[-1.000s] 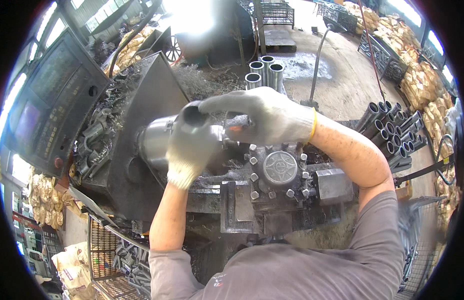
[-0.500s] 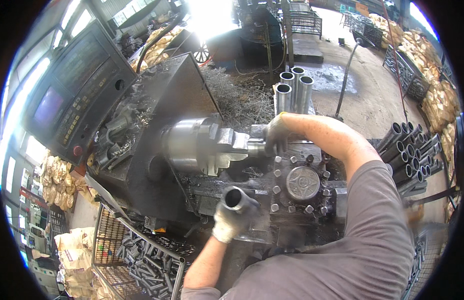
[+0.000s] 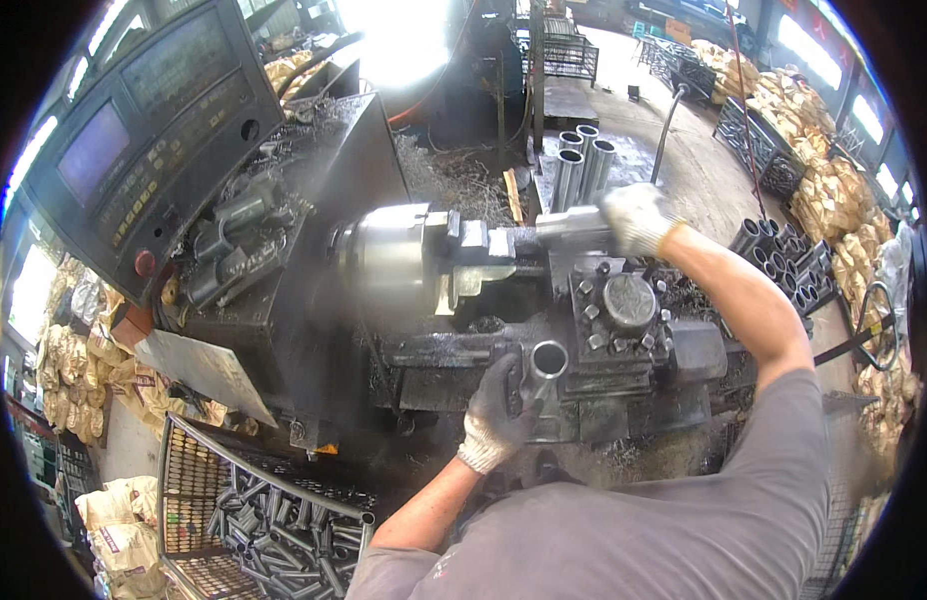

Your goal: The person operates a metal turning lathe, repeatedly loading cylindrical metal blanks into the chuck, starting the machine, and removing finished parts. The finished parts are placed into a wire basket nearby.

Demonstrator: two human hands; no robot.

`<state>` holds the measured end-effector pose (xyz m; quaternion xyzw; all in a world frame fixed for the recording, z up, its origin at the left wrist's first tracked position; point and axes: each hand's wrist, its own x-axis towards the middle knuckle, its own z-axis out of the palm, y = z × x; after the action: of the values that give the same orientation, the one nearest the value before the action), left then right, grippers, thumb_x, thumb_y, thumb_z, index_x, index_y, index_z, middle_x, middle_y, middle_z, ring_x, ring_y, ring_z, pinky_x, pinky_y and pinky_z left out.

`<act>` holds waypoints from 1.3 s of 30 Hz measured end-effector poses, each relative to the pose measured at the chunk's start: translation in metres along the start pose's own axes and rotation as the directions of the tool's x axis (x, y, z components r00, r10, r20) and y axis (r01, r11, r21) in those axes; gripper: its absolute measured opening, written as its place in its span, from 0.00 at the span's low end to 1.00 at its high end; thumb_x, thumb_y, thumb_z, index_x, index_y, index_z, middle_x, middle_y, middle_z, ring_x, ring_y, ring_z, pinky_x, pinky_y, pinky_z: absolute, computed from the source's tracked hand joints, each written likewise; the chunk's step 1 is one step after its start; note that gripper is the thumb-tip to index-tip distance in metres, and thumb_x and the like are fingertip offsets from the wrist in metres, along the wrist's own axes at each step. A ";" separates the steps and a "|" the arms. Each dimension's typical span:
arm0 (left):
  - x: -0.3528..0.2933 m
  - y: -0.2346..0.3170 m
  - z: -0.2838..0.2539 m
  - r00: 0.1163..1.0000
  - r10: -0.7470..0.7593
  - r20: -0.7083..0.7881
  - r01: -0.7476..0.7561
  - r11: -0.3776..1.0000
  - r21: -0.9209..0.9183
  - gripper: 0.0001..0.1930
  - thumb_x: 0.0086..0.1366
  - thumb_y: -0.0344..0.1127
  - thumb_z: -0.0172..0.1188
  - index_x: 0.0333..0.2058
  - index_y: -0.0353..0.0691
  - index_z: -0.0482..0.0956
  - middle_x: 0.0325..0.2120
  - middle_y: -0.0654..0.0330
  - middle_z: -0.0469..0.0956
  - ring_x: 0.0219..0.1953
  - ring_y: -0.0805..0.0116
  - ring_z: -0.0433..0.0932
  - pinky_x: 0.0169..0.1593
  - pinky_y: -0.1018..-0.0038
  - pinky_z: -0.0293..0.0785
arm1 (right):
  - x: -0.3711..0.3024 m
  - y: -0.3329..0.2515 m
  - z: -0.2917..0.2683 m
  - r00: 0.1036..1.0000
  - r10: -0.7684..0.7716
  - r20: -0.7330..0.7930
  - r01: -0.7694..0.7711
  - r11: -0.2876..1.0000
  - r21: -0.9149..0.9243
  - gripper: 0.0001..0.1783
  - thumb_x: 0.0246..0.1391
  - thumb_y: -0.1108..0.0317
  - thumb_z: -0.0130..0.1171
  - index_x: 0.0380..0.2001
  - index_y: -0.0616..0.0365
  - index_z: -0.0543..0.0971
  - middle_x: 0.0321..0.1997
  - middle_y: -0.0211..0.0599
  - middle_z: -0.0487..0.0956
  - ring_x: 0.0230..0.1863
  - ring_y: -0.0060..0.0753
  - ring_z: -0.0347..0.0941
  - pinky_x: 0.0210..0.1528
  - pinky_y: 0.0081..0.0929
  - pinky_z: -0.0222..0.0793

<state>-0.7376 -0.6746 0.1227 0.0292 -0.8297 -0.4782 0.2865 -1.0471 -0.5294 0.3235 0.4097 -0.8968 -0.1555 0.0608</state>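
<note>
My right hand (image 3: 639,218), in a pale knitted work glove, is closed around a short metal tube (image 3: 572,228). That tube lies sideways, a little to the right of the jaws of the lathe chuck (image 3: 389,250), and is smeared by motion. Nearer to me, my left hand (image 3: 496,412), in a glove with dark soiled fingers, grips a second metal tube (image 3: 548,362), whose open end faces up. Just right of this tube sits the tool post (image 3: 629,300) with its round cap and several square-headed bolts. The fingertips of my right hand are partly hidden.
Several upright tubes (image 3: 601,165) stand behind the tool post. More dark tubes (image 3: 784,260) are stacked at the right. A wire basket (image 3: 174,470) of short tube pieces stands at the lower left. The control panel (image 3: 134,150) rises at the left, with metal shavings (image 3: 434,185) behind the chuck.
My right hand has moved right, drawing a tube away from the chuck jaws. My left hand has shifted right with its tube, toward the tool post. The view has turned slightly.
</note>
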 end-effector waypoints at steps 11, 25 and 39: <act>-0.027 0.084 -0.058 0.675 -0.549 0.493 0.607 0.033 -0.794 0.24 0.72 0.42 0.65 0.60 0.35 0.75 0.50 0.53 0.82 0.51 0.61 0.82 0.56 0.62 0.79 | -0.205 -0.221 0.014 1.000 0.018 0.019 -0.026 0.663 0.748 0.53 0.44 0.49 0.78 0.71 0.51 0.64 0.60 0.57 0.77 0.45 0.66 0.84 0.47 0.55 0.82; -0.092 -0.044 -0.023 0.474 -0.637 0.608 0.627 -0.241 -0.741 0.32 0.78 0.61 0.53 0.67 0.42 0.72 0.60 0.56 0.80 0.60 0.54 0.80 0.64 0.53 0.77 | -0.230 -0.231 0.151 0.940 -0.164 0.299 -0.273 0.166 0.948 0.39 0.42 0.55 0.78 0.58 0.59 0.78 0.45 0.48 0.88 0.47 0.48 0.86 0.50 0.41 0.81; 0.038 -0.066 0.005 0.995 0.017 0.098 -0.052 0.929 0.367 0.31 0.60 0.42 0.79 0.57 0.37 0.77 0.48 0.54 0.86 0.47 0.61 0.87 0.52 0.64 0.83 | -0.298 -0.158 0.133 0.900 0.254 0.354 -0.431 0.641 0.635 0.21 0.52 0.60 0.70 0.49 0.55 0.82 0.43 0.52 0.86 0.43 0.57 0.85 0.45 0.50 0.82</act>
<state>-0.7870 -0.7186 0.0845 0.0455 -0.9176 -0.3095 0.2451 -0.7700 -0.3717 0.1511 0.2018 -0.9496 0.1632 -0.1756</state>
